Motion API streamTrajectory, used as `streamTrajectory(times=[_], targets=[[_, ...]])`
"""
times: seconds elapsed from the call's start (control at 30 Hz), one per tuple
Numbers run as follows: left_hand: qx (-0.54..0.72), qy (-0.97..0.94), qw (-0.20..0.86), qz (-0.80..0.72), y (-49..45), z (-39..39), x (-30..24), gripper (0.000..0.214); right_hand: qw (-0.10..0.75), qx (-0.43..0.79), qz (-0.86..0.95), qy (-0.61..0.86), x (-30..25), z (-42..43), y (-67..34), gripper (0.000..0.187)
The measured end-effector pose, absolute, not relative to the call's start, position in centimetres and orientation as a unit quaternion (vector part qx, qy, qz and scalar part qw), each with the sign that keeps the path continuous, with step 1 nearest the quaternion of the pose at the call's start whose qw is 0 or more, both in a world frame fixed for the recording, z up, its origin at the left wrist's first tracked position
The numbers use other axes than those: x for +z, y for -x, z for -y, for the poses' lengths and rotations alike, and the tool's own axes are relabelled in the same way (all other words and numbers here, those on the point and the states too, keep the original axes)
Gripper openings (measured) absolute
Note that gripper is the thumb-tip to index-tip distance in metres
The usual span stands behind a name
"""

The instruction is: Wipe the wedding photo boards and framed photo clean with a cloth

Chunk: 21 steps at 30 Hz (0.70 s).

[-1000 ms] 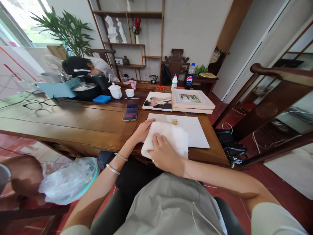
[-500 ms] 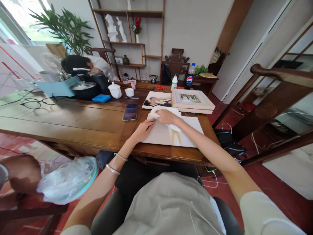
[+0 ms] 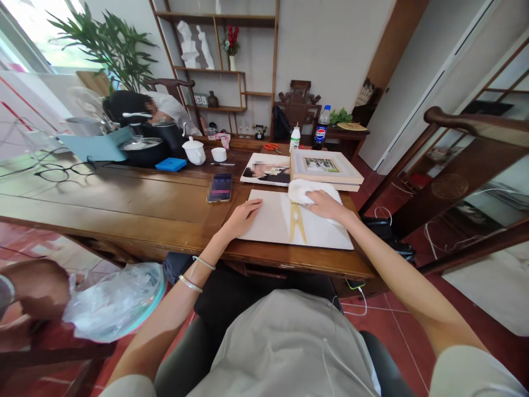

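A white board lies flat near the front edge of the wooden table, with a gold stand piece on its middle. My left hand rests flat on the board's left edge, fingers stretched out. My right hand presses a white cloth onto the board's far right corner, fingers curled over the cloth.
Beyond the board lie a photo print and a stack of picture frames. A phone sits to the left. Further back are scissors, bottles, a teapot and pots. A person sits at the far left end. A plastic bag is beside my left arm.
My right hand has carried the cloth from the board's near edge up to its far side, then right to the far right corner. The gold stand has come into view. My left hand stayed put.
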<state>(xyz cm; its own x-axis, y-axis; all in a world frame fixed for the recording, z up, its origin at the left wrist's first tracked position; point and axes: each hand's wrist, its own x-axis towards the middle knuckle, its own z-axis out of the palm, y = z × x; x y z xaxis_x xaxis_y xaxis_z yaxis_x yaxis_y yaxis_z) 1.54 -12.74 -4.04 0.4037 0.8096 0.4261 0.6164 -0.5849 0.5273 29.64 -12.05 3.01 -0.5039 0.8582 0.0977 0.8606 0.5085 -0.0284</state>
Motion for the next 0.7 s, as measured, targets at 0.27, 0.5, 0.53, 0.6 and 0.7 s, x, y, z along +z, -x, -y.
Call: streamTrajectory(times=[0.27,0.5,0.53,0.6,0.7], targets=[[0.334,-0.826,0.137,-0.432,-1.7,12.9,-4.0,0.039,0.105,-0.001,0.882,0.46,0.9,23.5,-33.1,0.029],[0.333,-0.826,0.146,-0.43,-1.7,12.9,-3.9,0.04,0.101,0.049,0.891,0.441,2.0,25.3,-32.8,0.021],[0.332,-0.826,0.147,-0.43,-1.7,12.9,-3.9,0.039,0.102,0.05,0.89,0.442,2.1,23.9,-33.0,0.016],[0.332,-0.827,0.147,-0.43,-1.6,12.9,-3.9,0.039,0.098,0.047,0.889,0.444,2.1,20.6,-33.5,0.013],[0.333,-0.827,0.147,-0.429,-1.6,12.8,-4.0,0.039,0.09,0.043,0.884,0.457,1.8,15.7,-33.9,0.027]])
